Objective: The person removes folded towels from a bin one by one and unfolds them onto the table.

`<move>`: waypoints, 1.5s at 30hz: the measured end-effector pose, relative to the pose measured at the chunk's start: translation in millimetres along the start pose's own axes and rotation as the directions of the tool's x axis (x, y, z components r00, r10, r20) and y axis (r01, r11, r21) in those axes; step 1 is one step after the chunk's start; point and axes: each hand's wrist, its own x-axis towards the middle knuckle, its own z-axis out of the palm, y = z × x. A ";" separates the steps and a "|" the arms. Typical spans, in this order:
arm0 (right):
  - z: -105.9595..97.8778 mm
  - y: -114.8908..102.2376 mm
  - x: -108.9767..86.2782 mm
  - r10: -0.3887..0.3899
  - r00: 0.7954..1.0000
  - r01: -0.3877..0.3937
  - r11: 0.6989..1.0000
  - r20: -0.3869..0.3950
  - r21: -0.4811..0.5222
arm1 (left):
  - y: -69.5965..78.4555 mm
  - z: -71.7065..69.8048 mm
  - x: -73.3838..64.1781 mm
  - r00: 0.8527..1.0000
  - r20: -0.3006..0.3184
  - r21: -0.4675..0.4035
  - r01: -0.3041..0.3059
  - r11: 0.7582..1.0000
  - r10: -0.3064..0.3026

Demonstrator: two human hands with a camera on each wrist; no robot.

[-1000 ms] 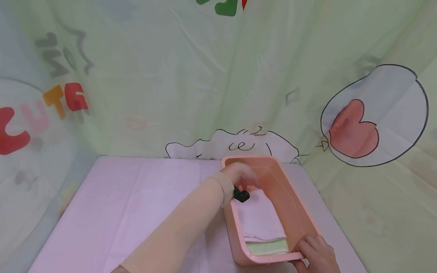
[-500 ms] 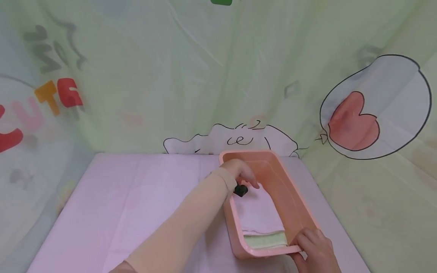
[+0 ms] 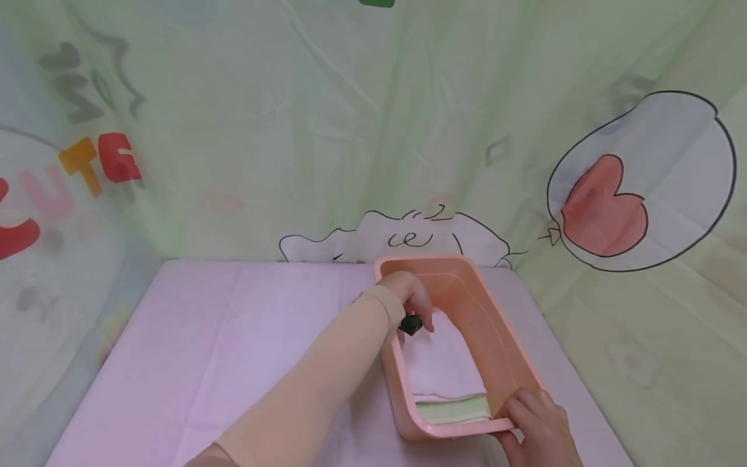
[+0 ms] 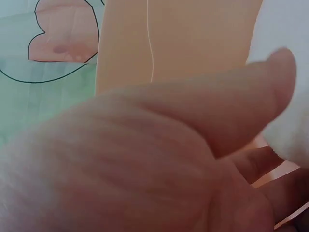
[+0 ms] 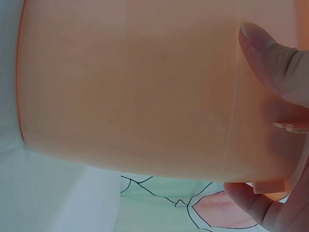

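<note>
A peach plastic bin (image 3: 493, 324) stands lengthwise on the bed-like surface. Inside lies a folded pale pink towel (image 3: 446, 363), with the edge of a light green towel (image 3: 454, 410) showing under its near end. My left hand (image 3: 413, 292) reaches into the far end. Its thumb lies nearly straight over the pale towel, apart from the fingers, whose tips are hidden at the towel's edge in the left wrist view. At the near right corner my right hand (image 3: 539, 421) grips the bin's rim, thumb and fingers on opposite sides in the right wrist view.
A lilac sheet (image 3: 262, 324) covers the surface under the bin. Printed pale green curtains (image 3: 245, 130) hang behind and on both sides. A small black object (image 3: 411, 324) sits at my left wrist, over the towel.
My left thumb has come lower onto the towel and closer to the fingers. The right hand keeps its hold on the rim. The head view has shifted slightly.
</note>
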 end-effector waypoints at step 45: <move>5.7 7.8 1.2 -0.070 0.997 0.071 0.996 -0.019 0.048 | -9.9 -3.6 -3.8 0.881 0.087 0.070 -0.470 0.880 0.464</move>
